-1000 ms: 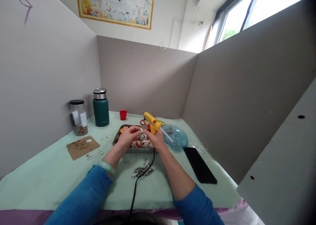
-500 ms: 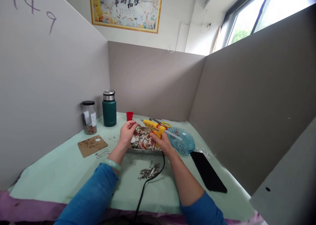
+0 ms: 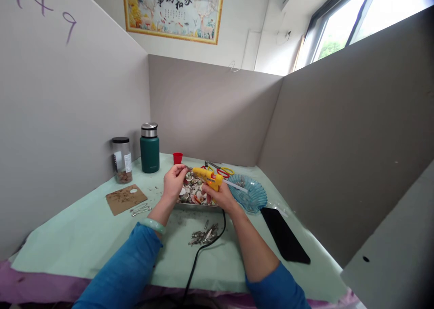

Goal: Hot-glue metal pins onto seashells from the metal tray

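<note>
My right hand (image 3: 220, 195) is wrapped round the handle of a yellow hot glue gun (image 3: 207, 177), whose nozzle points left and whose white glue stick (image 3: 237, 185) juts from the back. Close to the nozzle, my left hand (image 3: 173, 180) pinches something too small to make out. Both hands are above a metal tray (image 3: 196, 206) heaped with seashells (image 3: 194, 192). From the glue gun a black cord (image 3: 196, 257) runs down to the table's front edge. A pile of small silver metal clips (image 3: 204, 235) lies in front of the tray.
Right of the tray sits a blue scalloped dish (image 3: 256, 196), with a black phone-like slab (image 3: 285, 234) nearer me. Scissors (image 3: 225, 171) and a red cup (image 3: 177, 158) are behind. A green flask (image 3: 149, 148), a jar (image 3: 122, 160) and a brown card (image 3: 126, 199) stand or lie left.
The glue gun has shifted slightly left and down, bringing its nozzle closer to the fingertips of my left hand. My left hand has barely moved.
</note>
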